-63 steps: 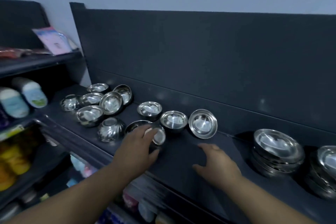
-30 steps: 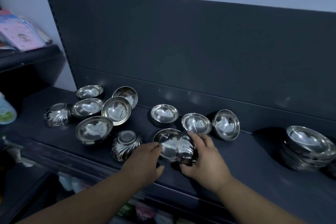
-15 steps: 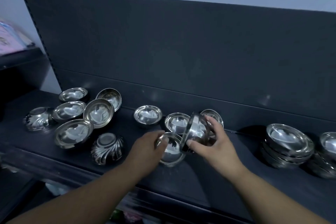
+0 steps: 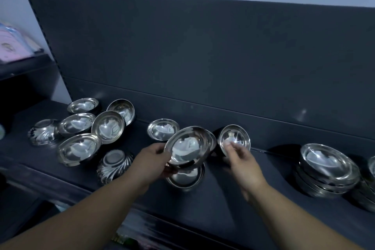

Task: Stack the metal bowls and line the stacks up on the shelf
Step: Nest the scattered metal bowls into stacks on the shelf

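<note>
Metal bowl (image 4: pixel 187 146), tilted, pinched at near-left rim by left hand (image 4: pixel 151 163); thin, stiff, light, slippery. Right hand (image 4: pixel 242 163) unclenched, holding nothing, near leaning bowl (image 4: pixel 234 140).

So my left hand (image 4: pixel 151 163) has one metal bowl (image 4: pixel 187 146) pinched by its rim, tipped up so the inside faces me, right over another bowl (image 4: pixel 185 176) sitting on the dark shelf (image 4: pixel 223 195). My right hand (image 4: pixel 242 163) is up at the tilted bowl (image 4: pixel 234 139) leaning on the back panel (image 4: pixel 203 57), fingers loose, kinda blurry. Loose bowls cluster at the left of the frame, one flipped bowl (image 4: pixel 114 165) at lower left. A finished stack (image 4: pixel 326 170) sits far right.
</note>
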The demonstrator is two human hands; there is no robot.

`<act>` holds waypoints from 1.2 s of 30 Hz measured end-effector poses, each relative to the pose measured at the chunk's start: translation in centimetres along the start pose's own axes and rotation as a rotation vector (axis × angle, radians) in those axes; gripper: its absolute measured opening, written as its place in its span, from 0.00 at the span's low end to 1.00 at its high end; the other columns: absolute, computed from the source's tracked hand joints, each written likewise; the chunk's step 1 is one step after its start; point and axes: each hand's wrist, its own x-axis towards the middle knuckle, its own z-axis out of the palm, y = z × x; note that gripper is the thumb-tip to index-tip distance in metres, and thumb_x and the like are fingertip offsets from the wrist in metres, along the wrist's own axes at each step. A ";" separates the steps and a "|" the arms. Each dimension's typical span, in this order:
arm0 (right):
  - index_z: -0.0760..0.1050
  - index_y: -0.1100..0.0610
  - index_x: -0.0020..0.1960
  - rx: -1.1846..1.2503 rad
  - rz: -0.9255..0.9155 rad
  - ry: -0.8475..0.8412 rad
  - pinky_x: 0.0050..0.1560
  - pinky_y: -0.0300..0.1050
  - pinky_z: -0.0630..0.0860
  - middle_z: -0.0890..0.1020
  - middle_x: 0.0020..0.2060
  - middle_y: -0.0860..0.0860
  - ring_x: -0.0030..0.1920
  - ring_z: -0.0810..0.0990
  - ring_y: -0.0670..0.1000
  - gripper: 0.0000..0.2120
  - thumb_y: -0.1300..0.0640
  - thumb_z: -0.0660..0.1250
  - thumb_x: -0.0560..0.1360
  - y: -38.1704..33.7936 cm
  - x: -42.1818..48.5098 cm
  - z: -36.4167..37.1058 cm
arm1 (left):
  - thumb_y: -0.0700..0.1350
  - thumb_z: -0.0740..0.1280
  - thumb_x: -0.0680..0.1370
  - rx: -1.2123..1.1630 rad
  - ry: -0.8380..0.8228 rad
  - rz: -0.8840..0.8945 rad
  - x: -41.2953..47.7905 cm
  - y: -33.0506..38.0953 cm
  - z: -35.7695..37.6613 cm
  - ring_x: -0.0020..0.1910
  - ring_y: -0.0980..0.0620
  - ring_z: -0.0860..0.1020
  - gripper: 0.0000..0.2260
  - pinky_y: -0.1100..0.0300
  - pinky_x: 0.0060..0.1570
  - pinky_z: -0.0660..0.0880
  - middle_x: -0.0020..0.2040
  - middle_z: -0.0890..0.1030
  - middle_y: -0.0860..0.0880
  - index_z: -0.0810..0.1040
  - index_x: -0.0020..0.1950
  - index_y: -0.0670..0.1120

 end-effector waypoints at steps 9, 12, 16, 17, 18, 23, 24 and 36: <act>0.71 0.59 0.63 -0.128 0.265 0.286 0.52 0.58 0.81 0.81 0.49 0.58 0.47 0.83 0.59 0.25 0.55 0.74 0.69 4.0 7.0 -3.3 | 0.56 0.66 0.60 0.320 0.092 -0.021 0.5 -2.3 -1.3 0.46 0.51 0.84 0.15 0.47 0.50 0.81 0.47 0.85 0.55 0.79 0.46 0.62; 0.72 0.62 0.56 0.035 0.305 0.234 0.46 0.53 0.80 0.79 0.42 0.59 0.44 0.82 0.59 0.11 0.62 0.68 0.76 3.5 7.6 -3.2 | 0.54 0.67 0.61 0.332 0.119 -0.025 0.1 -2.1 -1.0 0.47 0.51 0.83 0.16 0.48 0.51 0.81 0.47 0.85 0.55 0.79 0.48 0.61; 0.72 0.66 0.47 0.073 0.375 0.209 0.30 0.46 0.81 0.80 0.35 0.60 0.35 0.81 0.56 0.04 0.64 0.63 0.78 3.4 8.2 -2.9 | 0.58 0.67 0.62 0.334 0.122 -0.034 -0.2 -1.8 -0.8 0.48 0.50 0.83 0.24 0.48 0.53 0.80 0.50 0.84 0.54 0.79 0.58 0.55; 0.73 0.67 0.46 0.070 0.385 0.210 0.25 0.44 0.80 0.80 0.35 0.61 0.33 0.81 0.55 0.04 0.66 0.62 0.78 3.5 8.4 -2.9 | 0.58 0.68 0.63 0.335 0.127 -0.034 -0.2 -1.8 -0.8 0.48 0.50 0.83 0.24 0.48 0.52 0.80 0.50 0.83 0.53 0.79 0.58 0.55; 0.74 0.68 0.46 0.066 0.392 0.210 0.22 0.41 0.78 0.81 0.35 0.61 0.32 0.81 0.55 0.04 0.67 0.61 0.77 3.5 8.5 -2.9 | 0.56 0.70 0.66 0.345 0.134 -0.042 -0.1 -1.8 -0.7 0.47 0.50 0.83 0.21 0.48 0.51 0.80 0.50 0.83 0.53 0.79 0.59 0.55; 0.74 0.68 0.44 0.087 0.373 0.232 0.24 0.41 0.79 0.80 0.33 0.60 0.31 0.79 0.54 0.06 0.66 0.61 0.77 3.3 8.2 -3.1 | 0.50 0.70 0.74 0.393 0.142 -0.048 0.0 -2.1 -0.6 0.46 0.52 0.83 0.14 0.51 0.51 0.81 0.50 0.83 0.54 0.79 0.59 0.54; 0.74 0.68 0.44 0.079 0.350 0.256 0.26 0.43 0.80 0.80 0.32 0.60 0.30 0.79 0.54 0.06 0.65 0.62 0.76 3.1 7.9 -3.1 | 0.50 0.70 0.74 0.399 0.137 -0.044 0.0 -2.2 -0.7 0.46 0.52 0.83 0.15 0.50 0.52 0.80 0.50 0.83 0.54 0.79 0.60 0.53; 0.76 0.60 0.37 -0.196 0.114 -0.133 0.26 0.41 0.74 0.78 0.26 0.54 0.23 0.74 0.50 0.08 0.60 0.64 0.75 -2.8 1.3 1.3 | 0.59 0.61 0.79 0.167 0.123 -0.063 1.5 -3.3 -1.0 0.47 0.48 0.83 0.15 0.49 0.47 0.82 0.49 0.84 0.49 0.82 0.53 0.52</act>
